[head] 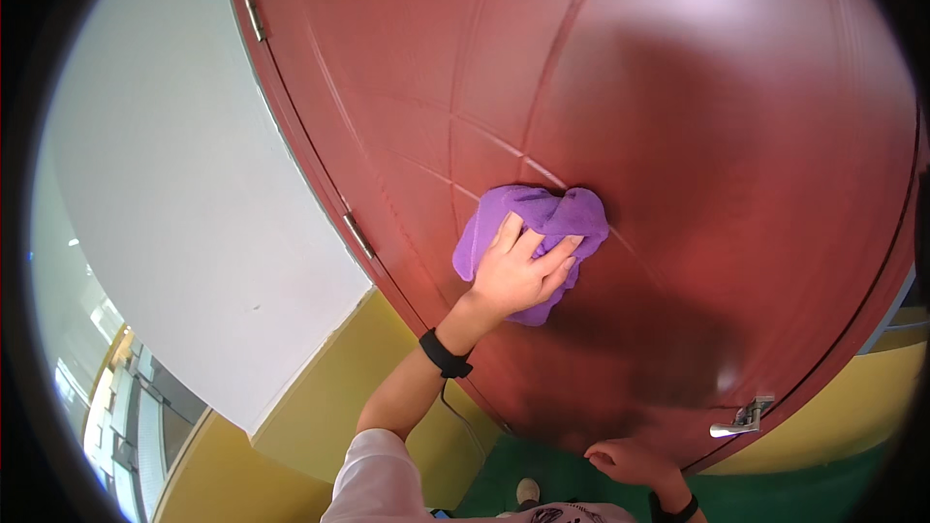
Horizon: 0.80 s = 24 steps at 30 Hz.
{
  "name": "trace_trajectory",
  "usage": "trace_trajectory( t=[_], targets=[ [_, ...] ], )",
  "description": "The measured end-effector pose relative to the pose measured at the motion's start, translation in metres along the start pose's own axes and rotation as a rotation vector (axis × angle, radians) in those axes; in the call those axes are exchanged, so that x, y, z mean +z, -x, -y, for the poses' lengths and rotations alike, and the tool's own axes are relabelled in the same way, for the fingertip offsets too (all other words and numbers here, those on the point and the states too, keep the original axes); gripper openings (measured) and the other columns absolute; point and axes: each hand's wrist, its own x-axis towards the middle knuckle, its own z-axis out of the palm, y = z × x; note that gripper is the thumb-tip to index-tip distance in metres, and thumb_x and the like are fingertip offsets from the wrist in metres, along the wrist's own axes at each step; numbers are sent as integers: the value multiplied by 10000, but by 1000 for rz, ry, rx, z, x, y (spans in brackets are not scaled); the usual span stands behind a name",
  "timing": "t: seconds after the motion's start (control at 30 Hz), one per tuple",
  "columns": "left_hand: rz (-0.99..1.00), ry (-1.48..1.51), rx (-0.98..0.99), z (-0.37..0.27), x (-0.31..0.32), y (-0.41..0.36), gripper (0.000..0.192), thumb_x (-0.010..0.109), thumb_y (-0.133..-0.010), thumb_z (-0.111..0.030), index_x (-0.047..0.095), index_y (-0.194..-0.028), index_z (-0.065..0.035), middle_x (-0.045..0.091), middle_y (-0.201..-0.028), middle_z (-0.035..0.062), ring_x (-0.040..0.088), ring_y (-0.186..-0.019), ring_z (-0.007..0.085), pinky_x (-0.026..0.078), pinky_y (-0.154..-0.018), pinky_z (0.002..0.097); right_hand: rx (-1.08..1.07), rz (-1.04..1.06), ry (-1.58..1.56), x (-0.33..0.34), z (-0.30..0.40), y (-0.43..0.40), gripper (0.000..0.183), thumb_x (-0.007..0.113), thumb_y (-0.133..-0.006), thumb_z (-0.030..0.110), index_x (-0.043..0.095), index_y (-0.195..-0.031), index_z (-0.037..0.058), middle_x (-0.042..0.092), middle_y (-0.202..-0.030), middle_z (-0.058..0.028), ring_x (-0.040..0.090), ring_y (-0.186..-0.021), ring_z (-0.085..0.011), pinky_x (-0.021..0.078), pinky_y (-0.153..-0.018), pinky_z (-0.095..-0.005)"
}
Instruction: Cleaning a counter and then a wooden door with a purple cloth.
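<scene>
My left hand (519,269) presses a crumpled purple cloth (585,211) flat against a reddish-brown door (697,181). Its fingers are spread over the cloth and partly sunk in the folds. Shallow grooves cross the door panel, and the cloth covers part of where they meet. Low in the view, my right hand (632,461) hangs before the door's lower part, its fingers loosely curled in. No object shows in it. A metal lever handle (741,421) sits on the door to the right of that hand.
Metal hinges (358,234) line the door's left edge beside a white wall (196,181) with a yellow lower part (320,385). A thin cable (465,421) hangs near the yellow wall. The floor (501,476) is green. Windows (131,407) show at far left.
</scene>
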Motion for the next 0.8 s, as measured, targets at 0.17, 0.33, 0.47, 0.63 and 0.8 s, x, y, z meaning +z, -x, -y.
trace_trajectory(
  t=[0.17, 0.33, 0.47, 0.63, 0.8],
  targets=[
    [-26, -18, -78, -41, 20, -18, 345, 679, -787, -240, 669, -1106, -108, 538, -998, 150, 469, -850, 356, 441, -726, 450, -435, -248, 49, -28, 48, -12, 217, 546, -887, 176, 611, -1075, 91, 628, -1009, -79, 580, -970, -284, 434, -828, -440],
    [137, 251, -26, -82, 20, -65, 416, 571, -843, -209, 589, -1236, -75, 499, -1136, 207, 453, -1011, 423, 400, -884, 500, -462, -728, 186, -71, 98, -9, 467, 651, -818, 157, 486, -1246, 67, 412, -1321, -176, 434, -1153, -382, 355, -914, -446],
    [241, 687, 32, -117, 48, -78, 478, 469, -890, -221, 494, -1318, -10, 470, -1264, 257, 391, -1181, 486, 298, -1035, 525, -447, -1241, 287, -109, 80, -4, 644, 680, -790, 166, 365, -1320, -20, 368, -1345, -228, 398, -1202, -394, 330, -950, -468],
    [444, 1040, 33, -142, 47, -79, 532, 268, -997, -316, 402, -1370, 39, 420, -1392, 226, 294, -1318, 486, 212, -1102, 490, -267, -1506, 311, -103, 66, -24, 781, 735, -739, 194, 306, -1349, -38, 339, -1342, -280, 372, -1210, -431, 321, -971, -512],
    [442, 1159, -78, -163, 55, -78, 523, 243, -1012, -299, 348, -1396, 41, 378, -1431, 223, 280, -1357, 432, 218, -1114, 439, -184, -1802, 284, -118, 63, -17, 661, 739, -760, 217, 425, -1300, 1, 325, -1319, -306, 374, -1171, -456, 336, -951, -521]
  ],
)
